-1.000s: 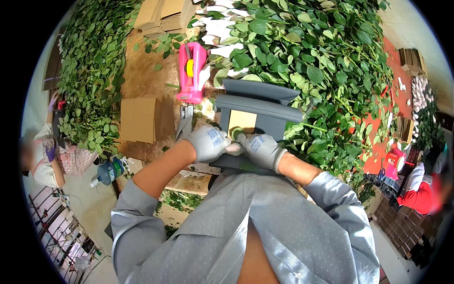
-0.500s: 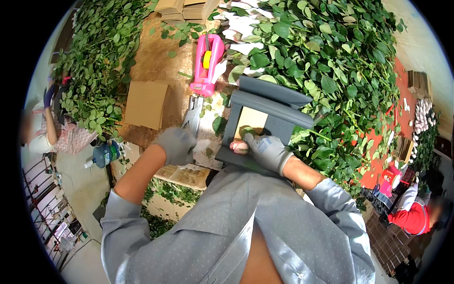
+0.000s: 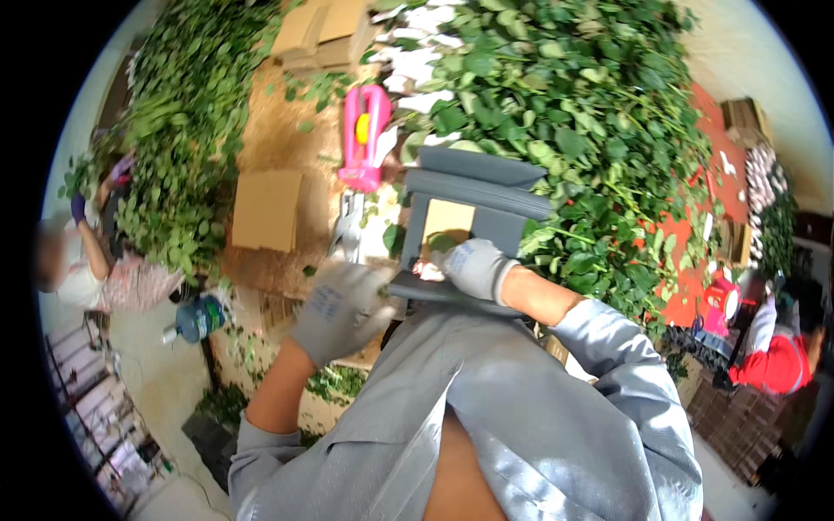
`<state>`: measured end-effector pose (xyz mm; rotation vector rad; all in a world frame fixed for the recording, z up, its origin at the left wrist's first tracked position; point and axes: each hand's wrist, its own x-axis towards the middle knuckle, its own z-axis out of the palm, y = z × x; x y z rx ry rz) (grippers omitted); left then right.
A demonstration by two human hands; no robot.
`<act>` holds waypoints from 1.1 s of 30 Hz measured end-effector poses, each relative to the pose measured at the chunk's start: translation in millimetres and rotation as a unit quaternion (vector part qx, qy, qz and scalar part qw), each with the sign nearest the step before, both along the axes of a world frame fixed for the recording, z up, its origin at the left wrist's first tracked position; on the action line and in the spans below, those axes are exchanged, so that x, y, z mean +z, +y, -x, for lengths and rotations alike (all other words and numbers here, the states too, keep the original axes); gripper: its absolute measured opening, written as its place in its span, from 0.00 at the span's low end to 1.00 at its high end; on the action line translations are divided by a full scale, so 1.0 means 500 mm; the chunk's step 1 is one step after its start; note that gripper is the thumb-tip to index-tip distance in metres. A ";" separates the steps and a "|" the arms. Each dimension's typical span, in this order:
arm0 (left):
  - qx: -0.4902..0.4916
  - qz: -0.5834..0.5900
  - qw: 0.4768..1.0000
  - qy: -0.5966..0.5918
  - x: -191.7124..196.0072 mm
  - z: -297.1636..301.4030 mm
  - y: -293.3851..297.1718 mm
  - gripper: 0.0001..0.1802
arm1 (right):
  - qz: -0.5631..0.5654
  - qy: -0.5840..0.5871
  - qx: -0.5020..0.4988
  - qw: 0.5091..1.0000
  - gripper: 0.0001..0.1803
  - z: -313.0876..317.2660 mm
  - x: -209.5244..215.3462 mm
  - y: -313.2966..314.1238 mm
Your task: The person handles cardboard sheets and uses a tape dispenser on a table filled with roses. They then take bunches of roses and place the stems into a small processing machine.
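Note:
My right hand, in a grey glove, rests over a dark grey ridged holder in front of me. Its fingers are closed around a pale pink rose, whose bloom lies at the holder's near left side; leaf and stem are mostly hidden by the glove. A tan cardboard piece lies flat inside the holder. To the left, my gloved left hand is slightly blurred, thumb and fingers apart with nothing visible between them. Just beyond it lies a silver metal stapler-like tool.
A pink tape dispenser stands beyond the metal tool. Cardboard sheets lie at left, with more stacked at the back. Leafy stems heap up on the right and left. Other people work at both sides.
My left hand has gone from a fist by the metal tool to open fingers, nearer my body. The right hand stays at the rose in the holder. The view has shifted slightly.

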<state>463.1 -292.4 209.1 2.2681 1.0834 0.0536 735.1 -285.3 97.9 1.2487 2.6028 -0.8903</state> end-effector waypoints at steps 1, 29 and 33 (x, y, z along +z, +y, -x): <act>-0.033 0.015 0.999 -0.021 0.019 -0.054 0.009 0.30 | -0.010 0.021 0.007 1.000 0.12 0.001 0.020 0.003; -0.121 -0.097 0.985 0.081 -0.134 -0.151 -0.029 0.18 | 0.010 0.058 0.040 0.997 0.17 -0.018 0.080 0.023; -0.103 -0.108 0.987 0.055 -0.151 -0.140 -0.036 0.21 | -0.202 0.240 -0.106 0.944 0.18 -0.085 0.242 0.202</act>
